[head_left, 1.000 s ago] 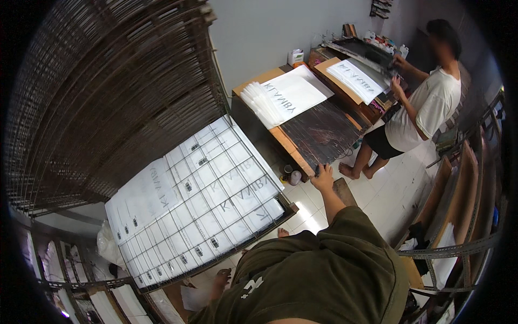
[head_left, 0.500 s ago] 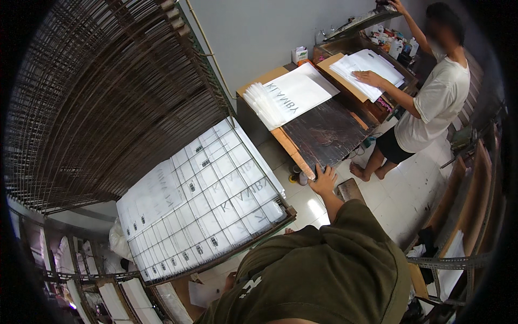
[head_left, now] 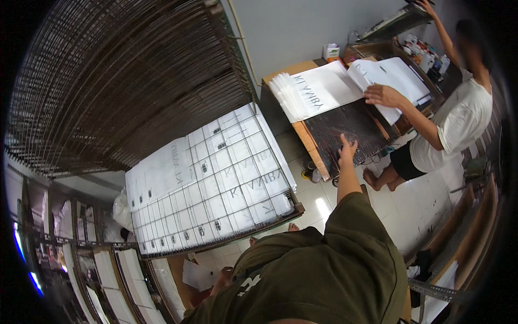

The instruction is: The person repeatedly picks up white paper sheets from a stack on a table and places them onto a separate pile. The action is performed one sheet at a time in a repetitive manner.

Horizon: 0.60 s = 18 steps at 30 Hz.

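Observation:
My right hand [head_left: 348,149] reaches forward over the dark tabletop [head_left: 345,121], fingers apart and holding nothing. Beyond it lies a fanned stack of white, printed plastic bags [head_left: 330,86]. My left hand [head_left: 222,278] hangs low beside my body, mostly covered by my olive shirt, so its fingers are hard to make out. At the right, a co-worker's hand [head_left: 386,96] touches the curled edge of a white bag [head_left: 364,75] on the neighbouring work surface. That person's other hand [head_left: 426,6] is on a raised, framed screen [head_left: 396,22].
On the left stands a wire drying rack [head_left: 135,81], its lower grid carrying printed white bags [head_left: 216,175]. Wooden-edged boards [head_left: 464,232] lean at the right. Bottles [head_left: 426,56] cluster behind the co-worker. Shelving with white stacks [head_left: 113,286] fills the lower left.
My right hand has left the table's front corner and moved out over the tabletop. The co-worker's hand has drawn a bag leftward toward the fanned stack, lifting its edge.

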Each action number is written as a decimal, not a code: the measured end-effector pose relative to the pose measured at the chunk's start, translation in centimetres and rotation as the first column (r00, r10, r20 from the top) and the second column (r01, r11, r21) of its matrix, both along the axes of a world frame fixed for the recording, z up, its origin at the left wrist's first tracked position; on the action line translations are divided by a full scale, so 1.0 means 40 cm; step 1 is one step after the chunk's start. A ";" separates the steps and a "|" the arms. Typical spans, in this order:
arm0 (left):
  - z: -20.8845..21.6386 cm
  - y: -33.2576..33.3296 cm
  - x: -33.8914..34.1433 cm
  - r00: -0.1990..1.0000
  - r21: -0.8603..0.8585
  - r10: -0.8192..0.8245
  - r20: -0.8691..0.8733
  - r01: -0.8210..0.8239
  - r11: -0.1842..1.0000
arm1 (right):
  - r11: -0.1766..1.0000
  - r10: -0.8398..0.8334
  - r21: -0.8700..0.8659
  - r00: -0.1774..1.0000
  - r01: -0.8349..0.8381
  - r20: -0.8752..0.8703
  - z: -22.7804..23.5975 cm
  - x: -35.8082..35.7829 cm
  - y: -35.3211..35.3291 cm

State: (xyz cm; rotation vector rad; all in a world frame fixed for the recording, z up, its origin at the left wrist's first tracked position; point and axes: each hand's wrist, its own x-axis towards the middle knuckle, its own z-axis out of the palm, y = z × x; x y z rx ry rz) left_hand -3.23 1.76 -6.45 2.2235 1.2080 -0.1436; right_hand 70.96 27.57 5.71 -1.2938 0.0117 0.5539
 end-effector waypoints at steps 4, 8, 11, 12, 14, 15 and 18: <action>0.003 -0.010 -0.021 0.944 0.024 -0.316 -0.099 0.320 0.947 | 0.975 0.163 0.172 0.977 -0.139 -0.134 0.086 -0.028 0.020; 0.121 -0.017 0.092 0.726 -0.449 0.650 -0.226 -0.669 0.592 | 0.909 0.205 0.399 0.965 -0.126 -0.163 -0.038 -0.044 0.042; 0.177 0.010 0.150 0.556 -0.416 0.781 -0.284 -0.806 0.422 | 0.812 0.168 0.583 0.946 0.026 -0.277 -0.053 -0.106 0.020; 0.176 0.021 0.156 0.588 -0.402 0.771 -0.245 -0.785 0.471 | 0.764 0.184 0.637 0.913 0.101 -0.365 -0.018 -0.144 0.005; 0.135 -0.011 0.129 0.660 -0.402 0.730 -0.179 -0.726 0.558 | 0.673 0.217 0.688 0.818 0.270 -0.533 0.036 -0.226 -0.058; 0.111 -0.006 0.109 0.715 -0.410 0.685 -0.139 -0.671 0.618 | 0.705 0.180 0.654 0.823 0.274 -0.539 -0.043 -0.208 -0.069; -0.018 -0.068 0.058 0.626 -0.426 0.746 -0.228 -0.753 0.502 | 0.660 0.070 0.571 0.716 0.488 -0.694 0.013 -0.296 -0.090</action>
